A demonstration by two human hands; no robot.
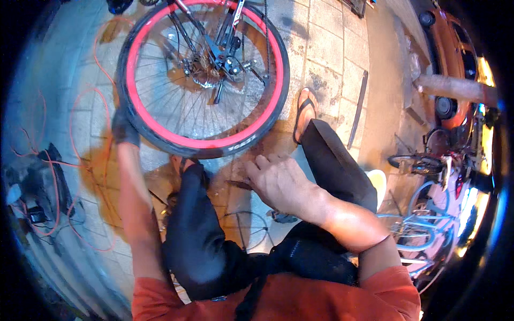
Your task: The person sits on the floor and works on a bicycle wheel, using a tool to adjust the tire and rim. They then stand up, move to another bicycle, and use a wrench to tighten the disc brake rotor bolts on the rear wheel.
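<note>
Up ahead of both hands, one bicycle wheel (pixel 202 80), red rim, black tyre. Left hand (pixel 125 128) clamped on that tyre's lower-left edge. Right hand (pixel 281 182) well apart, just below the wheel, fingers curled round one dark slim tool (pixel 238 185). Beyond the right hand, one sandalled foot (pixel 305 112); left of the left hand, one orange cable (pixel 88 134) looping.

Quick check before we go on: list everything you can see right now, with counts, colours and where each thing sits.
bicycle wheel: one, black tyre with red rim, upright at top centre
thin tool: one, dark, under the right hand
hose: one, orange, looped over paving at left
bicycles: several, blue and dark, parked at right
sandal: one, dark, on the foot beside the wheel
left hand: one, dark-gloved, gripping the tyre's left edge
right hand: one, bare, below the wheel
</note>
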